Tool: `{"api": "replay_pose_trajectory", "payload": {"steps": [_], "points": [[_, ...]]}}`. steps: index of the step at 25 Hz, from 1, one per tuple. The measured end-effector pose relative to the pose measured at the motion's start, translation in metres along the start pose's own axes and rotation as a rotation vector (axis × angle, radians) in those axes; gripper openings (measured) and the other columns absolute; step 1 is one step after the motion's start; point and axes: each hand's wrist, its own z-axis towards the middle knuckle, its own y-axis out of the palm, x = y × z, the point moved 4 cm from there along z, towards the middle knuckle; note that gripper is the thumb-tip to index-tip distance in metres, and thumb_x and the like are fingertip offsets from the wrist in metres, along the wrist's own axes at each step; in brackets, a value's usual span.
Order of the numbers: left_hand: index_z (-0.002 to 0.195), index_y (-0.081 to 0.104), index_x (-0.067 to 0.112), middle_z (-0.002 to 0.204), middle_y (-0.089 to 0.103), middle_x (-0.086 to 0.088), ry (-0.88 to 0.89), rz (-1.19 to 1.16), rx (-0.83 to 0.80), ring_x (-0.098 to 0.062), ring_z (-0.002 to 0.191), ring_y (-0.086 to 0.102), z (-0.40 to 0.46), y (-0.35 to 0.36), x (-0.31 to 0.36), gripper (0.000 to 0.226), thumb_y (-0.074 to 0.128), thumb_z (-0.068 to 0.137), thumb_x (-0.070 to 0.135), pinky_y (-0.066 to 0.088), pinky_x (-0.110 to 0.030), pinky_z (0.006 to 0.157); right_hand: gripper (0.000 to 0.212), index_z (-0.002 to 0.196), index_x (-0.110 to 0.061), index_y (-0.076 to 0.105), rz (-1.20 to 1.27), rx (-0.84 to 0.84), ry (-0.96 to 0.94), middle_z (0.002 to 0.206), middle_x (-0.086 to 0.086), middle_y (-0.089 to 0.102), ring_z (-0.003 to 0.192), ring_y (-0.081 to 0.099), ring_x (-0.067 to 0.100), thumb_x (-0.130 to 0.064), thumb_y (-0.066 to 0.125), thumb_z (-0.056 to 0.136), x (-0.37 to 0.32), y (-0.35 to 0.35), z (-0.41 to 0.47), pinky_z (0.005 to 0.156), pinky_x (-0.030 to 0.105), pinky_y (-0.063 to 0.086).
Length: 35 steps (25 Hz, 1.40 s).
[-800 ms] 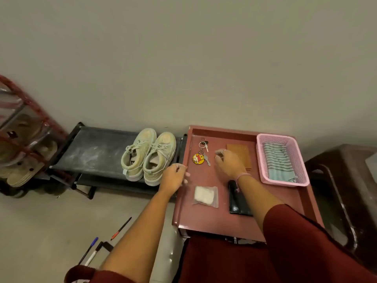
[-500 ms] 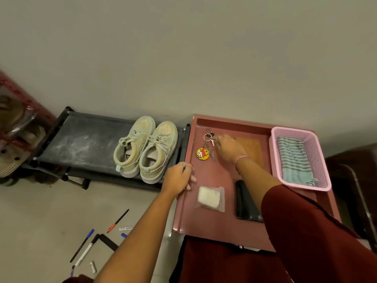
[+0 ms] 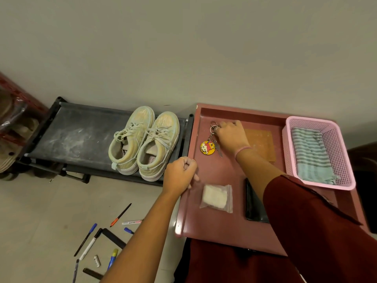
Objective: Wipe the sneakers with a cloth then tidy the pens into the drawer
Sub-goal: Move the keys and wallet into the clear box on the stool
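The right hand point(image 3: 231, 135) reaches to the far part of the counter point(image 3: 224, 172), fingers curled round the ring of the keys point(image 3: 213, 139); a pink band circles its wrist and a maroon sleeve covers the forearm. The left hand point(image 3: 180, 174) rests at the counter's left rim, fingers curled over the edge, arm bare.

Below the keys' ring hang a round yellow cartoon tag and a metal key, lying on the counter. Just right of the right hand lies a flat brown square. Nearer, a clear bag point(image 3: 216, 198) with something white inside lies beside a black wallet point(image 3: 255, 205), partly hidden by the right sleeve. At the far right stands a pink mesh basket point(image 3: 344, 152) holding the folded striped cloth point(image 3: 311, 154).

Left of the counter, the pale, scuffed sneakers point(image 3: 143, 141) stand side by side on a dusty black shoe rack point(image 3: 73, 135). The pens point(image 3: 91, 240) lie scattered on the floor, near left, by the left forearm.
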Motion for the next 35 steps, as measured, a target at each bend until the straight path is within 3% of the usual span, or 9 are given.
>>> {"api": "replay_pose_trajectory", "payload": {"steps": [5,9,14,16,19,23,26,30,35], "points": [[0.080,0.061,0.016,0.061,0.071,0.005,-0.011,0.003,0.001,-0.014,0.038,0.051,-0.001,0.000,0.000,0.022,0.046,0.093,0.027,0.047,-0.025,0.056,0.028,0.118,-0.019,0.057,0.224,0.010,0.145,0.115,0.005,0.051,0.110,0.051,0.025,-0.022,0.056,0.091,0.009,-0.004,-0.006,0.091,0.039,0.033],[0.081,0.061,0.018,0.063,0.072,0.008,-0.001,0.046,0.010,-0.010,0.040,0.053,-0.005,-0.001,0.001,0.023,0.046,0.095,0.029,0.049,-0.026,0.060,0.019,0.089,-0.026,0.060,0.476,-0.033,0.120,0.108,0.002,0.049,0.103,0.046,0.021,-0.029,0.042,0.096,0.023,-0.022,-0.020,0.091,0.039,0.033],[0.088,0.064,0.015,0.072,0.072,0.005,-0.010,0.086,-0.005,-0.006,0.048,0.059,-0.022,0.001,0.009,0.027,0.044,0.099,0.031,0.049,-0.026,0.066,0.046,0.050,-0.009,0.037,1.041,-0.063,0.091,0.060,0.009,0.035,0.063,0.042,0.017,-0.033,0.047,0.089,0.038,-0.066,-0.059,0.074,0.035,0.036],[0.090,0.064,0.013,0.077,0.071,0.005,-0.003,0.056,-0.019,-0.009,0.056,0.062,-0.029,0.000,0.013,0.028,0.045,0.100,0.031,0.047,-0.027,0.066,0.050,0.073,0.012,0.056,1.302,-0.072,0.162,0.072,0.022,0.043,0.075,0.055,0.028,-0.034,0.052,0.092,0.041,-0.082,-0.079,0.086,0.047,0.044],[0.086,0.064,0.012,0.081,0.070,0.004,0.054,0.031,-0.008,-0.009,0.062,0.063,-0.044,-0.003,0.027,0.027,0.046,0.100,0.026,0.043,-0.023,0.062,0.030,0.100,-0.006,0.068,1.542,-0.052,0.257,0.104,0.001,0.065,0.101,0.058,0.010,-0.032,0.054,0.094,0.047,-0.106,-0.109,0.099,0.034,0.040],[0.085,0.064,0.016,0.087,0.070,0.003,0.135,-0.065,0.005,-0.012,0.077,0.066,-0.061,-0.007,0.062,0.021,0.050,0.098,0.024,0.051,-0.026,0.078,0.023,0.091,-0.013,0.068,1.867,0.103,0.237,0.105,-0.005,0.070,0.104,0.059,0.007,-0.017,0.046,0.098,0.057,-0.154,-0.155,0.099,0.027,0.036],[0.108,0.062,0.018,0.105,0.065,0.006,0.251,-0.164,-0.026,-0.001,0.094,0.059,-0.083,-0.005,0.108,0.014,0.055,0.096,0.019,0.045,-0.011,0.083,0.029,0.096,-0.013,0.068,2.038,0.214,0.123,0.117,0.010,0.067,0.115,0.058,0.018,-0.017,0.039,0.099,0.062,-0.186,-0.190,0.097,0.030,0.041],[0.137,0.044,0.015,0.136,0.053,0.001,0.312,-0.450,-0.273,-0.010,0.123,0.050,-0.121,0.017,0.179,0.046,0.039,0.095,-0.004,0.042,-0.019,0.097,0.033,0.118,-0.016,0.058,2.080,0.341,0.051,0.114,0.008,0.068,0.117,0.059,0.022,-0.018,0.030,0.100,0.072,-0.218,-0.232,0.091,0.025,0.045],[0.130,0.047,0.019,0.124,0.059,0.002,0.332,-0.686,-0.520,-0.014,0.120,0.053,-0.172,0.051,0.244,0.054,0.041,0.078,0.005,0.042,-0.022,0.091,0.033,0.126,-0.024,0.052,1.966,0.453,0.075,0.125,0.007,0.064,0.120,0.057,0.023,-0.014,0.032,0.102,0.097,-0.249,-0.281,0.109,0.038,0.039]]}}
